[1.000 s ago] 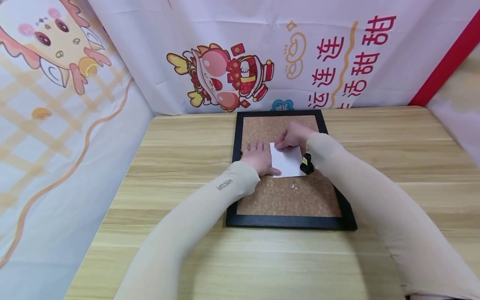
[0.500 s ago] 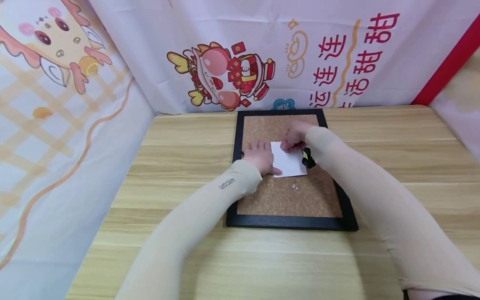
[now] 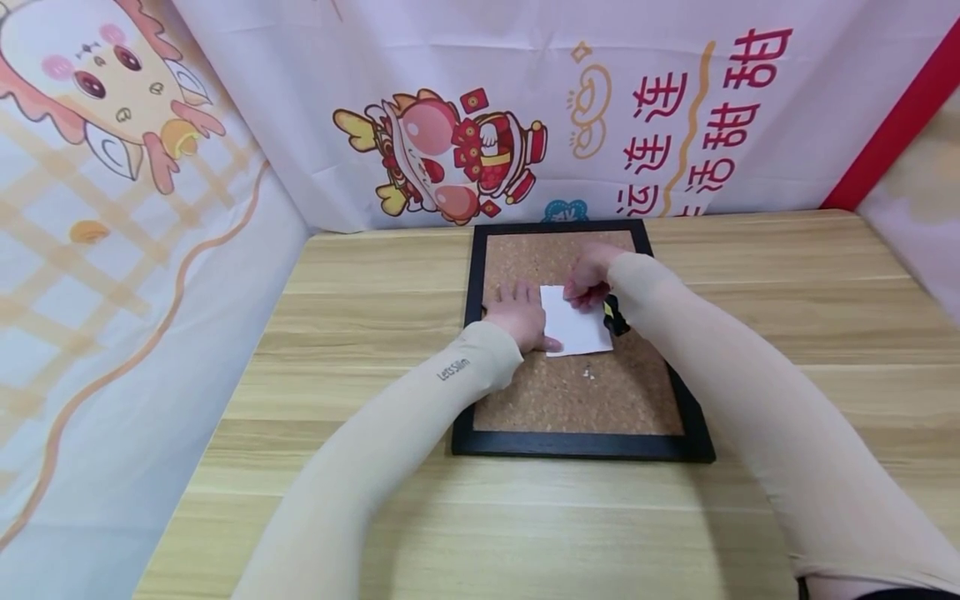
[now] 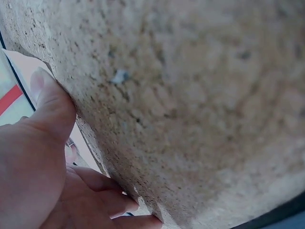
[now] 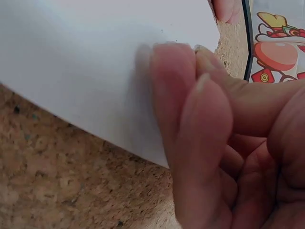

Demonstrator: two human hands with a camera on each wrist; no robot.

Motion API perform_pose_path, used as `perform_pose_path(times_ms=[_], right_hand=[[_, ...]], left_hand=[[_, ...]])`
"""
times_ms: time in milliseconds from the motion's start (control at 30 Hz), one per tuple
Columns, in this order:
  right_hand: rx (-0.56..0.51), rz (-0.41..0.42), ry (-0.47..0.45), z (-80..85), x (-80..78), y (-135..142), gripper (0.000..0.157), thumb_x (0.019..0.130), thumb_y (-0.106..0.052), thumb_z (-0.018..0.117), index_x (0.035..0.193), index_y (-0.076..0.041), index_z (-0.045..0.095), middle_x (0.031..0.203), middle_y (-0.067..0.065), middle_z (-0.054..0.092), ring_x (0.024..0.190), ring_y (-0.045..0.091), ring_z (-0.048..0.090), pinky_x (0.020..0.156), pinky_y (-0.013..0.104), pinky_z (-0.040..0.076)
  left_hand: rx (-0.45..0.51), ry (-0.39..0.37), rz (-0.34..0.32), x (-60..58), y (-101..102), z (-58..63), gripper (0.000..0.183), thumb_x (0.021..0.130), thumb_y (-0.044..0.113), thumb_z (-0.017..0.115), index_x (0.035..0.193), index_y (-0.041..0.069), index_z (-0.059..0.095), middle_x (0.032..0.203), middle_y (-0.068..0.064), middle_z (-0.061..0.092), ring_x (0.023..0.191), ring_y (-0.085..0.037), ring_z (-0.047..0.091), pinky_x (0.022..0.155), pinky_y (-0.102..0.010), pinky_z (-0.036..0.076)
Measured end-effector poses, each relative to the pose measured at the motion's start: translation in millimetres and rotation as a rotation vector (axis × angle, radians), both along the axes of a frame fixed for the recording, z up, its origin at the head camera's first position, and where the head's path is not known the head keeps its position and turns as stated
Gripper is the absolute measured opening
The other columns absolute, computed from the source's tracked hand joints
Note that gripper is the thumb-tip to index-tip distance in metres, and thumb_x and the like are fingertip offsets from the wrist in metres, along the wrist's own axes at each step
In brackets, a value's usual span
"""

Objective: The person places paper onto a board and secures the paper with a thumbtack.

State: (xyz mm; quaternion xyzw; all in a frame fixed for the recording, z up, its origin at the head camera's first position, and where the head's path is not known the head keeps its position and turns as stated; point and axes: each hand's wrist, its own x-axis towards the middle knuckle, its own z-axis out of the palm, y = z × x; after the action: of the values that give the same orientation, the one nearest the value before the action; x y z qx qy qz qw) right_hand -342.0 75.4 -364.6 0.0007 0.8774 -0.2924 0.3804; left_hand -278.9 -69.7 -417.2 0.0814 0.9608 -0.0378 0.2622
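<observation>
A white sheet of paper [image 3: 577, 329] lies on a black-framed corkboard [image 3: 577, 408]. My left hand [image 3: 517, 317] lies flat beside the paper's left edge, fingers spread and thumb resting over its lower left corner. In the left wrist view the thumb [image 4: 50, 102] overlaps the sheet while the fingers press on the cork. Near the sheet's upper edge, my right hand [image 3: 588, 275] has its thumb and fingers curled together, fingertips right at the paper. The right wrist view shows those fingertips [image 5: 174, 55] bunched, with tiny dark specks beside them; I cannot tell what they pinch.
Several small whitish bits [image 3: 588, 373] lie on the cork just below the paper. A small black-and-yellow object [image 3: 615, 317] hangs by the right wrist. The board rests on a wooden table [image 3: 360, 350], its far end against a printed cloth [image 3: 300, 100].
My right hand has moved a little to the right, away from the paper's upper left corner, and has stayed nearly there over the last half second. The left hand has not moved.
</observation>
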Motion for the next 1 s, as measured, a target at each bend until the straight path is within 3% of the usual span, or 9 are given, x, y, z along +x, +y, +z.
perform_pose_path(times_ms=[167, 367, 500, 633, 1000], right_hand=[[0.016, -0.007, 0.018, -0.3, 1.7, 2, 0.018, 0.096, -0.018, 0.068, 0.100, -0.001, 0.072, 0.083, 0.013, 0.070, 0.068, 0.021, 0.068, 0.072, 0.029, 0.056], [0.119, 0.111, 0.150, -9.6, 1.1, 7, 0.027, 0.093, -0.028, 0.071, 0.091, -0.001, 0.074, 0.076, 0.012, 0.069, 0.063, 0.022, 0.067, 0.060, 0.029, 0.056], [0.127, 0.145, 0.197, -19.6, 1.7, 5, 0.026, 0.093, -0.029, 0.070, 0.095, -0.003, 0.072, 0.077, 0.013, 0.068, 0.061, 0.023, 0.065, 0.058, 0.031, 0.056], [0.146, 0.186, 0.261, -23.2, 5.5, 3, 0.025, 0.094, -0.028, 0.069, 0.096, -0.003, 0.071, 0.074, 0.013, 0.067, 0.058, 0.022, 0.063, 0.053, 0.031, 0.054], [0.122, 0.167, 0.328, -24.2, 17.7, 3, 0.022, 0.096, -0.025, 0.067, 0.091, -0.003, 0.068, 0.067, 0.010, 0.063, 0.054, 0.020, 0.058, 0.048, 0.030, 0.048]], left_hand=[[0.002, -0.002, -0.007, 1.4, 1, 2.8, 0.112, 0.084, 0.072, 0.054, 0.159, 0.006, 0.003, 0.164, -0.017, -0.002, 0.148, -0.044, -0.001, 0.111, -0.067, 0.016], [0.011, 0.008, -0.020, 4.4, 2, 6.6, 0.112, 0.084, 0.072, 0.055, 0.159, 0.005, 0.006, 0.164, -0.018, 0.000, 0.147, -0.045, 0.000, 0.110, -0.069, 0.018], [-0.007, 0.027, -0.037, 6.7, 0, 5.3, 0.110, 0.084, 0.072, 0.055, 0.159, 0.005, 0.008, 0.164, -0.018, 0.002, 0.147, -0.047, 0.003, 0.108, -0.069, 0.023], [-0.026, 0.067, -0.038, 14.4, 1, 13.6, 0.110, 0.084, 0.071, 0.056, 0.158, 0.004, 0.013, 0.164, -0.019, 0.008, 0.147, -0.046, 0.009, 0.107, -0.067, 0.029], [0.042, 0.115, -0.018, 33.5, 2, 31.4, 0.100, 0.089, 0.063, 0.059, 0.158, 0.003, 0.016, 0.164, -0.018, 0.011, 0.148, -0.043, 0.010, 0.110, -0.063, 0.026]])
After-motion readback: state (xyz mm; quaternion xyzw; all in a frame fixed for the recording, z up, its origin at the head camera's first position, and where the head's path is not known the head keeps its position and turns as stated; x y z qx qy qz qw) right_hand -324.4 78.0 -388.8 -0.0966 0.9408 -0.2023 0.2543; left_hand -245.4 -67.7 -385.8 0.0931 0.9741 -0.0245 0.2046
